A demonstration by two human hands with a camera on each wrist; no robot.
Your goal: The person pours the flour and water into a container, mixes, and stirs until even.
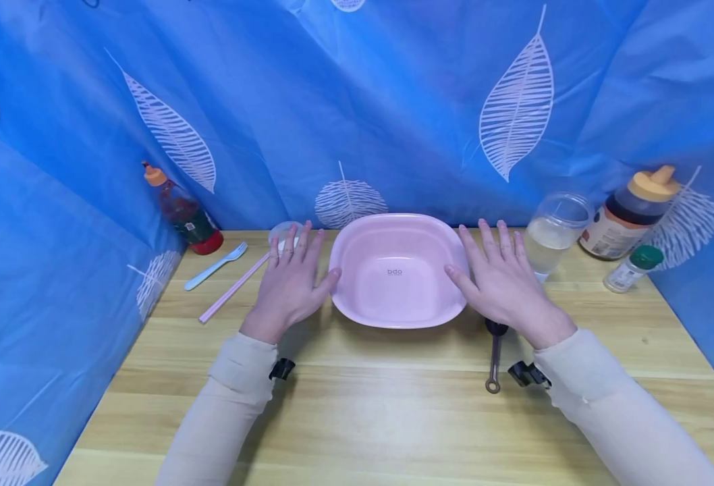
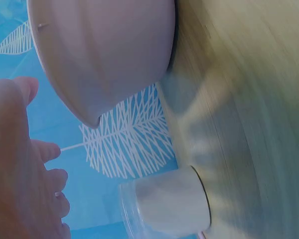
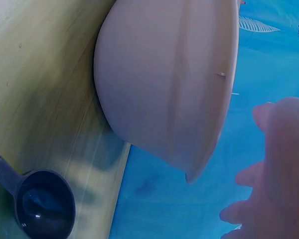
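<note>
A pink basin [image 1: 396,304], marked "bdo" on its floor, stands upright on the wooden table. My left hand [image 1: 293,290] is at its left side with fingers straight and spread, the thumb at the rim. On the other side, my right hand [image 1: 505,287] has its fingers spread too, with its thumb near the right rim. Both wrist views show the hands higher than the basin's base, and neither grips anything. A dark ladle [image 3: 45,204] lies below the right hand, its bowl mostly hidden in the head view. Beyond the left hand stands a clear cup [image 2: 172,204] with whitish contents.
Left of the basin are pink chopsticks [image 1: 235,287], a light blue fork [image 1: 216,266] and a red sauce bottle [image 1: 189,219]. To the right stand a clear container of liquid [image 1: 551,239], a squeeze bottle [image 1: 624,216] and a green-capped jar [image 1: 630,270]. Blue cloth [image 1: 393,101] surrounds the table.
</note>
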